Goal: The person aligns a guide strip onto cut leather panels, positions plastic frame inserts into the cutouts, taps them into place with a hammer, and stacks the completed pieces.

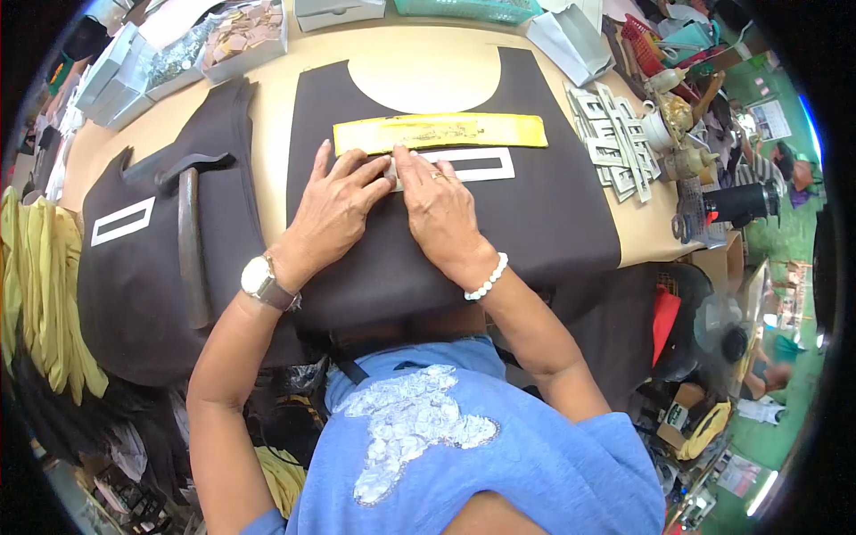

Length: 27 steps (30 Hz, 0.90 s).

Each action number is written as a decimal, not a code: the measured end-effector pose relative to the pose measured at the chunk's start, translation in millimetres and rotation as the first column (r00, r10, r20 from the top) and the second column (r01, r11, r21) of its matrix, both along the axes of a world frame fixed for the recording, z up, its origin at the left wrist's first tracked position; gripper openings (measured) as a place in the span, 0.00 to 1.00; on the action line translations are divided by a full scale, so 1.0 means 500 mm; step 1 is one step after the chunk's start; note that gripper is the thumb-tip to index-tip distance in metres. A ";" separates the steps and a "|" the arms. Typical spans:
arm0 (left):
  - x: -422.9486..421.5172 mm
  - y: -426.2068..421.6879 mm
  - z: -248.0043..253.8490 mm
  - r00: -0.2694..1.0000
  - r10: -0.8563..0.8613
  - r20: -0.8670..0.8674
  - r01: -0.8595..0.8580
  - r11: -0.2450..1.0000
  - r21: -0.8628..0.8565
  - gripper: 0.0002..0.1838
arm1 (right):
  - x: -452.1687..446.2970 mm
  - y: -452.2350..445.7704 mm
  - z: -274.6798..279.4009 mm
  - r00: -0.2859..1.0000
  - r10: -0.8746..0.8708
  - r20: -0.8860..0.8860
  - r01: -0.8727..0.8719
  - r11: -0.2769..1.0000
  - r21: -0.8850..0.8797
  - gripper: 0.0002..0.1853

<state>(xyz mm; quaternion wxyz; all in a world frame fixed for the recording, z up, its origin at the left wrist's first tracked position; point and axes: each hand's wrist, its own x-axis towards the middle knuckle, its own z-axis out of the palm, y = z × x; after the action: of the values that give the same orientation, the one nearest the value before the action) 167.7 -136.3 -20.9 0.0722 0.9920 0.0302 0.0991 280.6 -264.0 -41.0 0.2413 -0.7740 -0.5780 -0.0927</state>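
Observation:
A dark fabric panel [535, 205] with a scooped neckline lies in front of me. Across it runs a yellow strip [446, 131] with dark smudges. Just below sits a white slotted frame piece [486, 165], its left part covered by my fingers. My left hand [334, 209], wearing a watch, lies with fingers stretched out towards the strip's lower edge. Beside it, my right hand [437, 205], with a ring and a pale bead bracelet, rests its outstretched fingers on the frame piece near the strip. Both sets of fingertips nearly meet; what lies beneath them is hidden.
A hammer [192, 241] lies on other dark panels at left, near another white frame [122, 221]. White cut-out frames [615, 143] are heaped at right, by a black cylinder [744, 203]. Boxes of small pieces [241, 40] line the back. Yellow cloth [45, 285] hangs left.

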 end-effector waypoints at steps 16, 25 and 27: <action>-0.015 0.002 -0.007 0.999 0.043 -0.022 -0.043 0.999 -0.010 0.24 | 0.157 -0.131 -0.001 0.924 -0.324 0.204 0.354 0.925 -0.135 0.23; -0.016 0.007 -0.019 1.000 0.016 0.012 -0.015 1.000 -0.025 0.26 | 0.152 -0.111 0.040 0.897 -0.240 0.371 0.340 0.911 -0.232 0.15; -0.013 0.009 -0.022 1.000 0.004 0.013 -0.004 1.000 -0.007 0.26 | 0.145 -0.100 0.046 0.903 -0.209 0.377 0.282 0.947 -0.151 0.11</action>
<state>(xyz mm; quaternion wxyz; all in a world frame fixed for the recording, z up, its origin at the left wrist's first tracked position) 161.2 -131.6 -31.6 0.0756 0.9910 0.0323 0.1055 353.1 -314.0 -18.2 0.0392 -0.8316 -0.5158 -0.2018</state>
